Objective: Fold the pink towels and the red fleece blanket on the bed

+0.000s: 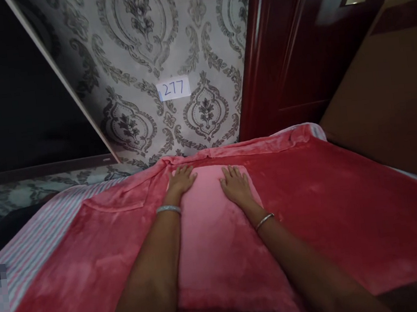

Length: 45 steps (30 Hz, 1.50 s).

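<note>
A folded pink plush blanket lies as a long flat rectangle in the middle of a spread red plush cover. My left hand rests palm down on its far left corner, fingers stretched out, with a pale bracelet on the wrist. Near the far right corner, my right hand also lies flat on the blanket, its fingers apart. A thin metal bangle circles that wrist. Both arms reach forward along the two sides of the folded blanket. Neither hand grips anything.
A striped sheet shows beyond the cover's left edge. Behind stands a patterned wall with a paper label reading 277. A dark screen is at left; a dark red door and a cardboard box stand at right.
</note>
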Tool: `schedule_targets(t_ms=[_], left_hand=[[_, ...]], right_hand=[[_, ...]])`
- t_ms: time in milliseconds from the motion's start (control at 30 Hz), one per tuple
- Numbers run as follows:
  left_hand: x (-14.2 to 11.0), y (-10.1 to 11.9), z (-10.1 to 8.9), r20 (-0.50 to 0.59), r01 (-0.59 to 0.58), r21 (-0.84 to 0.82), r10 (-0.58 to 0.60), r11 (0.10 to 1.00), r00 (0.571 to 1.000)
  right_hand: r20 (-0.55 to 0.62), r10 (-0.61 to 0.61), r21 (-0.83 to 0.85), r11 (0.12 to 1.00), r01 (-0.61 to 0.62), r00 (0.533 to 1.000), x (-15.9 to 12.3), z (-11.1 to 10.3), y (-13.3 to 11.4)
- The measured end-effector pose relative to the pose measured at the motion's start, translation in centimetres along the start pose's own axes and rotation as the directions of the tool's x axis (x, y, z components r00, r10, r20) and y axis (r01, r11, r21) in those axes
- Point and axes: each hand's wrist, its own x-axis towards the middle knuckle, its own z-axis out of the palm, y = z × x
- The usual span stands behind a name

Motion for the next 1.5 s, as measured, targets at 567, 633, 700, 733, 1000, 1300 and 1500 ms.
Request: schedule_targets(t_ms=[567, 633, 700, 733, 1000, 1300, 1500], left_hand=[[-6.7, -0.8, -0.9, -0.086, -0.044, -0.015, 0.043, 0.999, 0.995], [-8.9, 0.5, 0.3, -0.06, -0.109, 0.057, 0.113, 0.992, 0.992], [-10.6, 1.4, 1.1, -0.051, -0.119, 0.093, 0.124, 0.989, 0.991], [-11.1, 1.6, 1.4, -0.06, -0.115, 0.104, 0.121, 0.988, 0.991], [-11.6, 2.1, 1.2, -0.086, -0.105, 0.104, 0.114, 0.989, 0.99], [-11.5, 2.0, 1.3, -0.112, -0.101, 0.124, 0.115, 0.987, 0.987], [-11.6, 2.1, 1.1, -0.119, -0.093, 0.15, 0.112, 0.984, 0.987]], right_hand=[[-0.014, -0.002, 0.025, 1.0, 0.003, 1.0, -0.2, -0.6, 0.2], [-0.014, -0.001, 0.034, 0.999, 0.001, 1.0, -0.1, -0.5, 0.4], [-0.012, 0.002, 0.039, 0.999, -0.001, 1.0, -0.1, -0.4, 0.6], [-0.012, -0.001, 0.041, 0.999, 0.002, 1.0, -0.2, -0.3, 0.7], [0.114, -0.014, 0.116, 0.993, 0.0, 0.993, 0.8, -1.8, 1.3], [0.033, -0.377, 0.184, 0.913, 0.365, 0.926, -12.0, -5.0, 0.5], [0.182, -0.42, 0.091, 0.908, 0.41, 0.889, -18.3, -3.2, 0.3]])
